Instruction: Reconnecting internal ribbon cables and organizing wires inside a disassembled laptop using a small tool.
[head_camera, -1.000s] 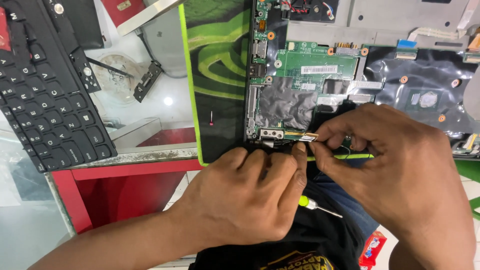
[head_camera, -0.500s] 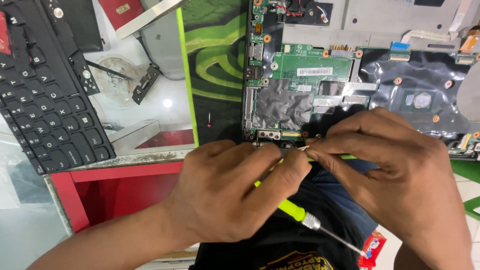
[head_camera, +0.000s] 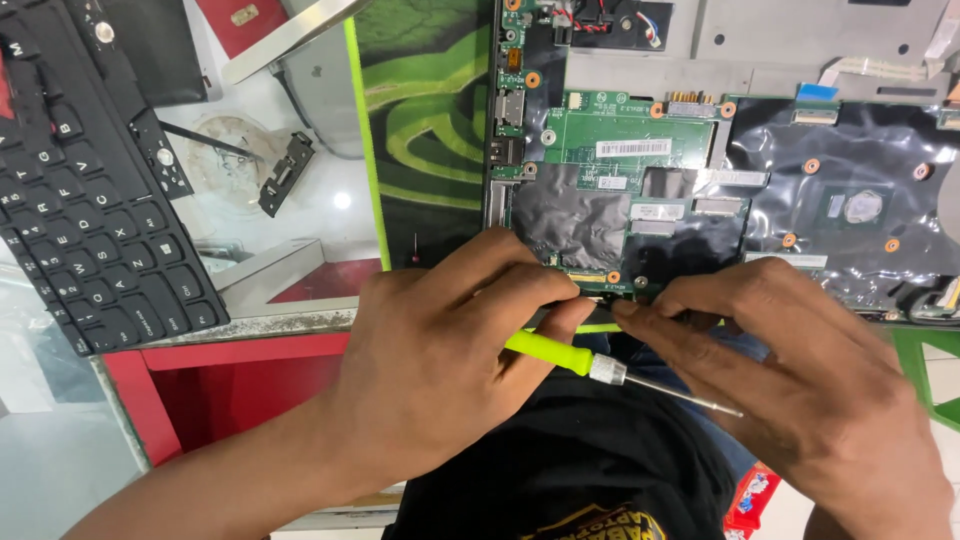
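We see an open laptop (head_camera: 720, 190) on a green mat (head_camera: 425, 130). Our left hand (head_camera: 440, 370) has its grip closed around a yellow screwdriver (head_camera: 590, 362). Our right hand (head_camera: 800, 390) pinches at the laptop's near edge; what it grips we cannot tell.

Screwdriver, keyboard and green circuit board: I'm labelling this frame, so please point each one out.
screwdriver (head_camera: 548, 350), head view, on its yellow-green handle.
keyboard (head_camera: 85, 215), head view, on its black keys.
green circuit board (head_camera: 625, 140), head view, on its bare green face.

One screwdriver (head_camera: 560, 352), one keyboard (head_camera: 90, 200), one opened laptop board (head_camera: 640, 180), two hands.
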